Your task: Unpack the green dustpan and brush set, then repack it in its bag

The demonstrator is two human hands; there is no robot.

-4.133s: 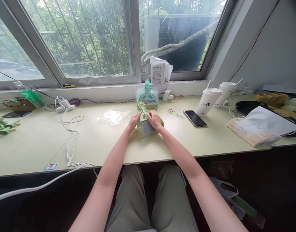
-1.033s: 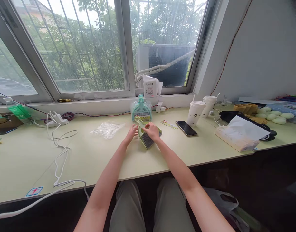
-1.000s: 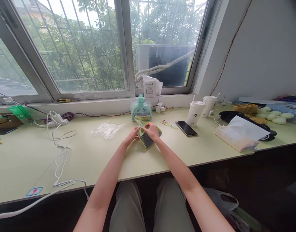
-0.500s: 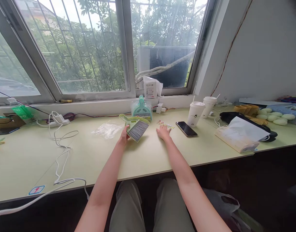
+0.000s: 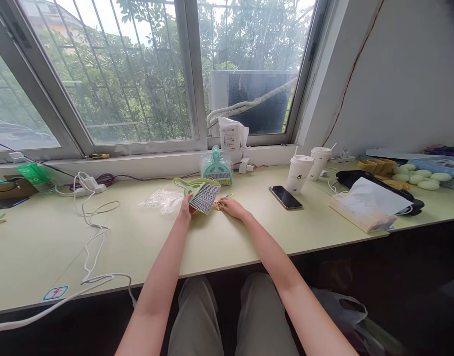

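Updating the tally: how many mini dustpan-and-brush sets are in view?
2. A green set is held up in the left hand; a teal set in clear wrap stands against the window ledge behind it. The wrap may hide more.

An informal office or workroom: a long counter (image 5: 138, 247) under windows (image 5: 119, 74), with cables (image 5: 93, 232), phone (image 5: 285, 197), takeaway cups (image 5: 300, 173) and packaged goods.

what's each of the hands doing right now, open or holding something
Left hand: closed, holding the green brush and dustpan set.
Right hand: fingertips closed on the small colourful label.
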